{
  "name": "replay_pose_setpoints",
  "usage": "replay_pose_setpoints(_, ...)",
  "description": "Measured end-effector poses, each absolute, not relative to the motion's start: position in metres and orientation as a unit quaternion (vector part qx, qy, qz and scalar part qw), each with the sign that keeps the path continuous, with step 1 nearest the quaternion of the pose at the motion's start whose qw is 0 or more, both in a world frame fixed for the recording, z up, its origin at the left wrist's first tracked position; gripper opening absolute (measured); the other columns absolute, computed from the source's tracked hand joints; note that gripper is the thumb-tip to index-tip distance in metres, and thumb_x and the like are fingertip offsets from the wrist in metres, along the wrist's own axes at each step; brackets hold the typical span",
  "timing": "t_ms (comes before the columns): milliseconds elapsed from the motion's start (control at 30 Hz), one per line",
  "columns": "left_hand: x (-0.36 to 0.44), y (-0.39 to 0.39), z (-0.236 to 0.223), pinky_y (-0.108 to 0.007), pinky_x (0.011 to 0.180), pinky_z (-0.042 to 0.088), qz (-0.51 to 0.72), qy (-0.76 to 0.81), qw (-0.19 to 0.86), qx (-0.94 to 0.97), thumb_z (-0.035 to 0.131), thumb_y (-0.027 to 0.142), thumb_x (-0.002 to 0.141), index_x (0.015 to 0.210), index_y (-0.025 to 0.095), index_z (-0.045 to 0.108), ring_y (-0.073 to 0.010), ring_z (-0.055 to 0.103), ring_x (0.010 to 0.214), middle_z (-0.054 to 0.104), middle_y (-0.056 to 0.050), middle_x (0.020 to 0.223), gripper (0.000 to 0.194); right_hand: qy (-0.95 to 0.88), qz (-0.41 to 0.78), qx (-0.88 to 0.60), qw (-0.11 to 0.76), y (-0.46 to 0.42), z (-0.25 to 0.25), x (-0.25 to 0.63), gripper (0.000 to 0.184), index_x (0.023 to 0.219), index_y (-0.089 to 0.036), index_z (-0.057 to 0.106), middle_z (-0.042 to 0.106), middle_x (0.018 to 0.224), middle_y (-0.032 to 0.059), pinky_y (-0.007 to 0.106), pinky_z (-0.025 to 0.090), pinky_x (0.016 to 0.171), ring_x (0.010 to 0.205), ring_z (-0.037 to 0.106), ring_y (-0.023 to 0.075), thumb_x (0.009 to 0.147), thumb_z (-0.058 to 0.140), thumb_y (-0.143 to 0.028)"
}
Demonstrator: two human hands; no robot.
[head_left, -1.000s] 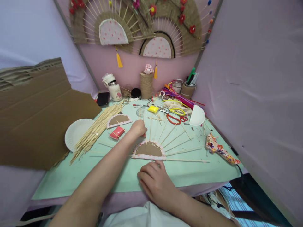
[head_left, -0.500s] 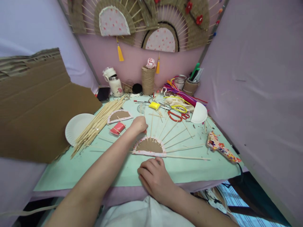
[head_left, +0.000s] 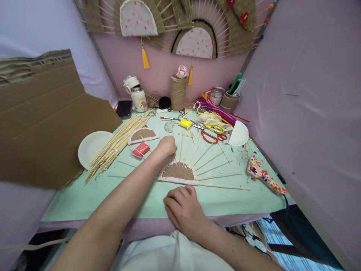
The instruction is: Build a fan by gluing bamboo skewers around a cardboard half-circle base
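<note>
A half-round cardboard piece with a pink-and-white fabric border lies on the table, thin wooden sticks fanning out from its curved edge. Over its upper left edge, my left hand is closed in a pinch on one of these sticks; the fingertips are mostly hidden, with a small red spot showing beside them. My right hand rests near the table's front edge, just below the piece's straight side. Its fingers are loosely curled, and no object shows in them. A second bordered half-round and a red packet lie beyond my left forearm.
A bundle of sticks lies left, overlapping a white paper plate beside a large cardboard sheet. Red scissors, a yellow packet and a twine roll are farther back. A patterned glue gun lies right.
The view has tilted slightly, so the scene sits a little higher in the picture. Both hands stay in nearly the same place on the table, the left still at the stick.
</note>
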State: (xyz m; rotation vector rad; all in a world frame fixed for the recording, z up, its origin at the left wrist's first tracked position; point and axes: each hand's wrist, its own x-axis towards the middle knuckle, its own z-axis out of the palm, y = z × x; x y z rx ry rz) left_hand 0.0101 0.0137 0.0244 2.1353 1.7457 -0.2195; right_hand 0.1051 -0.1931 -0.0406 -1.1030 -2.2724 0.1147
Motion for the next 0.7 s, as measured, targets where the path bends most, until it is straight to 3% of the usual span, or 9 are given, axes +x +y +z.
replay_pose_setpoints(700,0.0097,0.0150,0.0226,-0.022,0.077,0.048,-0.078,0.618,0.186,0.760,0.056,0.014,0.073,0.072,0.009,0.078,-0.0211,0.069,0.080,0.075,-0.016,0.076,0.022,-0.853,0.044,-0.413,0.316,-0.1931,-0.0386,0.1054,0.009,0.096,-0.018,0.062,0.065,0.094,0.0026,0.036,0.029,0.082,0.088,0.052,0.0154,0.094,0.053,-0.017)
